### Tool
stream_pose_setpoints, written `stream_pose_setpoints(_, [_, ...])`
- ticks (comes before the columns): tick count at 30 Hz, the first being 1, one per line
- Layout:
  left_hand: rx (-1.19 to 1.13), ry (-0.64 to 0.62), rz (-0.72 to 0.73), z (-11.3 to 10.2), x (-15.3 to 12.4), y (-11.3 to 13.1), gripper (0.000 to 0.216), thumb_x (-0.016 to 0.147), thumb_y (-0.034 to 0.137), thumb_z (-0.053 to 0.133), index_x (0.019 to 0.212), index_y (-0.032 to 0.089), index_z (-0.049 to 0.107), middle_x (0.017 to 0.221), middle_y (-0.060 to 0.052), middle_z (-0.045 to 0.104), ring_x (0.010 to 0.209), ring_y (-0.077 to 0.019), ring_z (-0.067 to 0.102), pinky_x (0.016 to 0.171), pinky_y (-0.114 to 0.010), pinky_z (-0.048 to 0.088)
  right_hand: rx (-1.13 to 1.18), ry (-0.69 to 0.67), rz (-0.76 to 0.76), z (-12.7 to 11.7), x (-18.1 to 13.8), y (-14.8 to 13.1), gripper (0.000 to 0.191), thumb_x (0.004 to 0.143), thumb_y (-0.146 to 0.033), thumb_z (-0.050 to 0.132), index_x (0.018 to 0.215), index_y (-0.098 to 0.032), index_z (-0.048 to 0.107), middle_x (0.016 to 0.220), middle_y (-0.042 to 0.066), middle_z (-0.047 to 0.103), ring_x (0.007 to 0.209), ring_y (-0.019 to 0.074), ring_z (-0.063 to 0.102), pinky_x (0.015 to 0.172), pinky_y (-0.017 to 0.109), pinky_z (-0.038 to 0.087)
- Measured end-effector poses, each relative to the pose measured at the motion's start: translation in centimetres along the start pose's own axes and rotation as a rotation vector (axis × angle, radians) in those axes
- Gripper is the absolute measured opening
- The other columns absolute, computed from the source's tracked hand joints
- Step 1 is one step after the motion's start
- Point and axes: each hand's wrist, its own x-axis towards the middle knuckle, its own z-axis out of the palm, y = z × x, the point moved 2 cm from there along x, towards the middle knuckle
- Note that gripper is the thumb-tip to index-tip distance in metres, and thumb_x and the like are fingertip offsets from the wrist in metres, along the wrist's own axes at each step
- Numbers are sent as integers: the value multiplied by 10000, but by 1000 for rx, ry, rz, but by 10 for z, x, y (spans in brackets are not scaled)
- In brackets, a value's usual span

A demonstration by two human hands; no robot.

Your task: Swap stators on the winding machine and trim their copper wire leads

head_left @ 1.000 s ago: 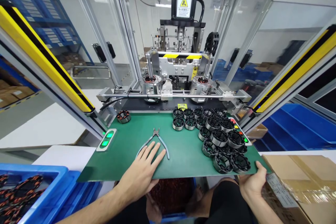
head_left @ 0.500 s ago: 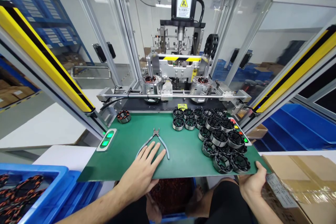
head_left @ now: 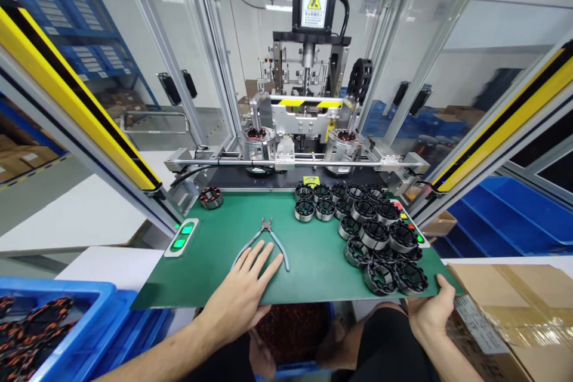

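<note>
My left hand (head_left: pixel 239 295) lies palm down on the green tabletop (head_left: pixel 188 277), its fingers spread over and between the handles of the diagonal cutters (head_left: pixel 267 225). The cutters lie with their jaws pointing away from me and their handles apart. At the front right edge, my right hand (head_left: pixel 430 313) clasps the tabletop, thumb on top and fingers hidden below. Just beyond it, several black-and-silver stator cores (head_left: pixel 373 235) stand in rows, partly stacked. One stator with copper windings (head_left: pixel 210 197) sits alone at the far left.
Behind the tabletop, a machine has two metal cylinders (head_left: pixel 258 152) with copper-wound parts on top. Yellow-fronted posts (head_left: pixel 85 98) flank me. Green-lit buttons (head_left: pixel 181 239) sit at left. A blue bin (head_left: pixel 85 289) holds wound parts; a cardboard box (head_left: pixel 514 292) stands at right.
</note>
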Motion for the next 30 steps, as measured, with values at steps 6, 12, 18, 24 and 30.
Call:
stream_pose_setpoints(6, [-2, -11, -5, 1, 0, 0, 1001, 834, 285, 762, 1735, 243, 328, 1781, -187, 362, 1670, -435, 288, 1348, -637, 254, 5, 1, 3, -2, 2, 2, 360, 770, -437, 650, 1074, -253, 705, 1188, -28, 775, 1258, 219, 681, 1224, 396, 480])
stream_pose_setpoints(12, [10, -4, -2, -1, 0, 1, 995, 836, 287, 761, 1734, 244, 336, 1778, -184, 368, 1664, -439, 296, 1340, -637, 270, 35, 1, 34, -1, 1, 1, 366, 805, -417, 632, 1108, -238, 730, 1196, -20, 777, 1263, 213, 675, 1251, 384, 438])
stream_pose_setpoints(18, [23, 10, 1, 0, -1, 0, 1009, 823, 277, 768, 1733, 236, 332, 1777, -192, 365, 1662, -444, 297, 1339, -638, 264, 14, -2, 25, -4, 4, 2, 379, 779, -421, 637, 1090, -223, 727, 1157, -6, 772, 1205, 219, 687, 1135, 373, 537])
stream_pose_setpoints(24, [34, 36, 16, 1, -1, 0, 1017, 819, 278, 775, 1732, 237, 330, 1775, -184, 374, 1653, -433, 323, 1338, -616, 282, 4, -28, 23, -8, 9, 6, 378, 777, -434, 645, 1091, -237, 711, 1159, -6, 779, 1204, 217, 689, 1055, 349, 582])
stream_pose_setpoints(30, [32, 37, 16, 1, -1, 1, 1019, 820, 277, 772, 1735, 240, 326, 1774, -182, 378, 1655, -436, 319, 1336, -630, 276, 26, -10, 26, -7, 10, 7, 376, 775, -425, 642, 1088, -232, 722, 1165, -5, 783, 1221, 202, 691, 1146, 333, 527])
